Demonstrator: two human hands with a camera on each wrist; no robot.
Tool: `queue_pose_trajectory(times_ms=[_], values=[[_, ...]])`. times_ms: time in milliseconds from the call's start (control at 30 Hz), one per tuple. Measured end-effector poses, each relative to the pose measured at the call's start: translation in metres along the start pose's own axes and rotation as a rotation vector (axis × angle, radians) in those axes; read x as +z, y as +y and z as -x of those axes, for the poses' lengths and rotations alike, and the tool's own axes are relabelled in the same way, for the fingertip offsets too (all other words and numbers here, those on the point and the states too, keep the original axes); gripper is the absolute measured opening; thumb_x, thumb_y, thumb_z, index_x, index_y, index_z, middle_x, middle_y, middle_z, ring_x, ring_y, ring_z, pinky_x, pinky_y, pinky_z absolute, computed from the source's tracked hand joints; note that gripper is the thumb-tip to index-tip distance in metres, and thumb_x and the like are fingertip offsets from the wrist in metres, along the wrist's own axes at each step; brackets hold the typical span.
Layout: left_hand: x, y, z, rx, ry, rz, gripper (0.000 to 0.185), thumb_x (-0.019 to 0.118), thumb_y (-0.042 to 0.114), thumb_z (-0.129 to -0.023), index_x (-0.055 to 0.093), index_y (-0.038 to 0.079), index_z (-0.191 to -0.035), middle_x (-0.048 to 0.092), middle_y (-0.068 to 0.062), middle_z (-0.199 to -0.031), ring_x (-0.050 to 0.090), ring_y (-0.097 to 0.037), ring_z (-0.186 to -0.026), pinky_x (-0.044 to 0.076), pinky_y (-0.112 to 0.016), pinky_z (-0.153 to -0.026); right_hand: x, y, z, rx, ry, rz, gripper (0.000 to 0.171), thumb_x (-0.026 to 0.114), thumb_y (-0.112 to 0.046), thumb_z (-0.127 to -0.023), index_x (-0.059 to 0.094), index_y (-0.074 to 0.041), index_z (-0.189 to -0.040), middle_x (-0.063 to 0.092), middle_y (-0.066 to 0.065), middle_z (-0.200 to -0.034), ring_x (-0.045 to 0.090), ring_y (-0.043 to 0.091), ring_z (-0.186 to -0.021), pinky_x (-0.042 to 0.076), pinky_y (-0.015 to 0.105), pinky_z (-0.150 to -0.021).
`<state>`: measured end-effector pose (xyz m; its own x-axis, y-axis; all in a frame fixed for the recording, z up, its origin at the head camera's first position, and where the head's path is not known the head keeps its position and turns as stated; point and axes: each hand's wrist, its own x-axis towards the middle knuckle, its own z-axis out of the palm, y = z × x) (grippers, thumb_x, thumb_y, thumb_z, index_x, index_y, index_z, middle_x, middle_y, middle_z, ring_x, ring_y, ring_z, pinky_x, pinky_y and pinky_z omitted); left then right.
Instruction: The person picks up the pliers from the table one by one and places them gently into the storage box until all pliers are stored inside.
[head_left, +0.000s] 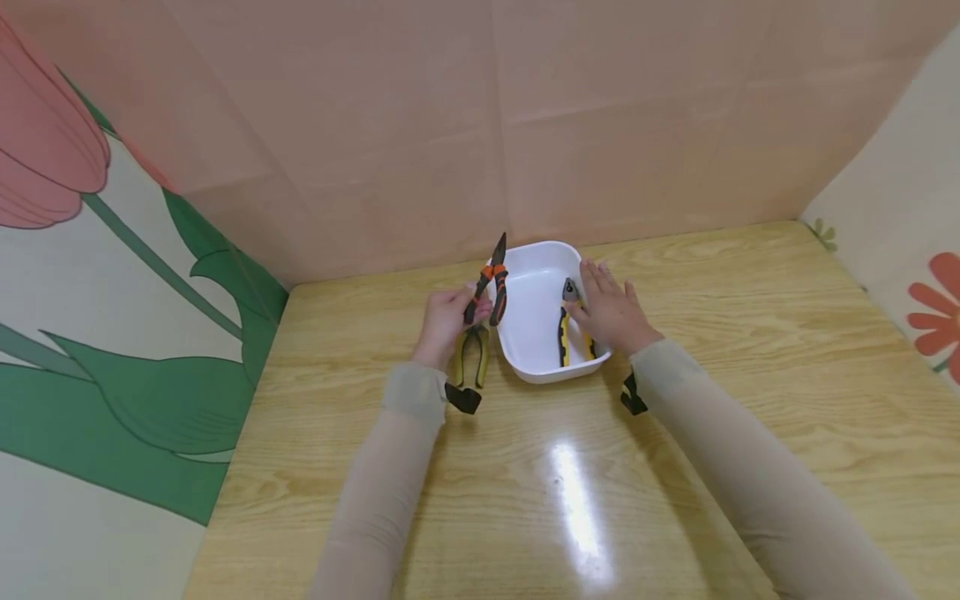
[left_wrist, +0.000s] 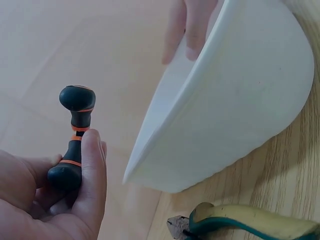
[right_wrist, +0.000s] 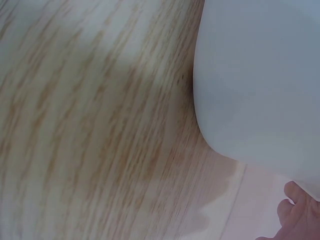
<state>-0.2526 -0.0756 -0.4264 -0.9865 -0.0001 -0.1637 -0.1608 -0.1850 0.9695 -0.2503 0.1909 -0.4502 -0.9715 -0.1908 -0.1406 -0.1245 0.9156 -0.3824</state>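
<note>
Holding the black-and-orange pliers [head_left: 497, 272], the left hand [head_left: 447, 318] should grip snugly while the right hand [head_left: 612, 313], fingers straight, steadies the white tub [head_left: 529, 321].

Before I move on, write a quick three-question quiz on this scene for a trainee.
1. Which hand grips the orange-and-black long-nose pliers?
2. How many pairs of pliers lie inside the white basin?
3. Complete: the green-and-yellow-handled pliers lie on the ___ beside the basin.

Key:
1. The left hand.
2. One, the yellow-and-black pliers.
3. Wooden table.
</note>
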Motion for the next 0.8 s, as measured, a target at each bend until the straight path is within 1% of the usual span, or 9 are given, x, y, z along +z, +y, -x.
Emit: queue_pose_trajectory(times_ms=[167, 300, 433, 500, 667, 767, 800], values=[[0.005, 0.000, 0.001, 0.002, -0.001, -0.020, 0.034, 0.054, 0.009, -0.106, 0.064, -0.023, -0.106, 0.067, -0.011, -0.073, 0.069, -0.013, -0.065, 0.060, -0.024, -0.067, 0.000, 0.001, -0.001, -0.002, 0.000, -0.001, 0.084, 0.042, -0.045, -0.107, -0.008, -0.004, -0.160, -0.005, 0.018, -0.168, -0.007, 0.036, -0.154, -0.002, 0.067, -0.118], [0.010, -0.001, 0.001, 0.005, -0.006, -0.033, 0.034, 0.054, 0.009, -0.106, 0.064, -0.024, -0.104, 0.067, -0.013, -0.074, 0.069, -0.014, -0.065, 0.061, -0.027, -0.071, 0.001, 0.003, -0.002, -0.002, 0.001, -0.002, 0.084, 0.042, -0.045, -0.107, -0.009, -0.004, -0.160, -0.006, 0.018, -0.168, -0.009, 0.036, -0.154, -0.003, 0.068, -0.118], [0.013, -0.004, 0.003, 0.008, -0.012, -0.055, 0.035, 0.054, 0.010, -0.106, 0.064, -0.024, -0.103, 0.067, -0.014, -0.074, 0.069, -0.014, -0.066, 0.061, -0.026, -0.070, 0.001, 0.003, 0.000, -0.005, 0.002, -0.001, 0.084, 0.042, -0.045, -0.107, -0.009, -0.004, -0.160, -0.005, 0.018, -0.168, -0.008, 0.036, -0.154, -0.002, 0.068, -0.118], [0.014, -0.006, 0.003, 0.010, -0.016, -0.069, 0.035, 0.054, 0.011, -0.106, 0.064, -0.023, -0.103, 0.069, -0.017, -0.076, 0.069, -0.014, -0.066, 0.061, -0.027, -0.071, 0.002, 0.003, 0.000, -0.007, 0.008, -0.003, 0.084, 0.042, -0.044, -0.107, -0.008, -0.003, -0.160, -0.004, 0.018, -0.168, -0.007, 0.037, -0.154, -0.001, 0.068, -0.118], [0.017, -0.008, 0.003, -0.004, -0.038, -0.145, 0.038, 0.055, 0.015, -0.106, 0.064, -0.022, -0.110, 0.072, -0.026, -0.089, 0.070, -0.013, -0.070, 0.061, -0.028, -0.075, 0.004, 0.003, 0.000, -0.007, 0.026, 0.002, 0.083, 0.043, -0.043, -0.107, -0.007, -0.003, -0.160, -0.003, 0.019, -0.168, -0.005, 0.037, -0.154, 0.000, 0.068, -0.118], [0.022, -0.007, 0.003, -0.007, -0.047, -0.176, 0.039, 0.055, 0.016, -0.106, 0.063, -0.021, -0.113, 0.072, -0.028, -0.094, 0.071, -0.013, -0.072, 0.061, -0.027, -0.077, 0.004, 0.004, 0.000, -0.005, 0.039, 0.005, 0.083, 0.043, -0.042, -0.107, -0.007, -0.004, -0.161, -0.003, 0.019, -0.168, -0.004, 0.037, -0.154, 0.000, 0.068, -0.118], [0.024, -0.007, 0.004, -0.004, -0.045, -0.196, 0.040, 0.055, 0.017, -0.106, 0.064, -0.021, -0.112, 0.072, -0.027, -0.095, 0.071, -0.013, -0.072, 0.060, -0.027, -0.077, 0.004, 0.004, 0.000, -0.006, 0.044, 0.003, 0.082, 0.044, -0.042, -0.107, -0.006, -0.004, -0.161, -0.003, 0.019, -0.168, -0.004, 0.037, -0.155, 0.000, 0.068, -0.119]])
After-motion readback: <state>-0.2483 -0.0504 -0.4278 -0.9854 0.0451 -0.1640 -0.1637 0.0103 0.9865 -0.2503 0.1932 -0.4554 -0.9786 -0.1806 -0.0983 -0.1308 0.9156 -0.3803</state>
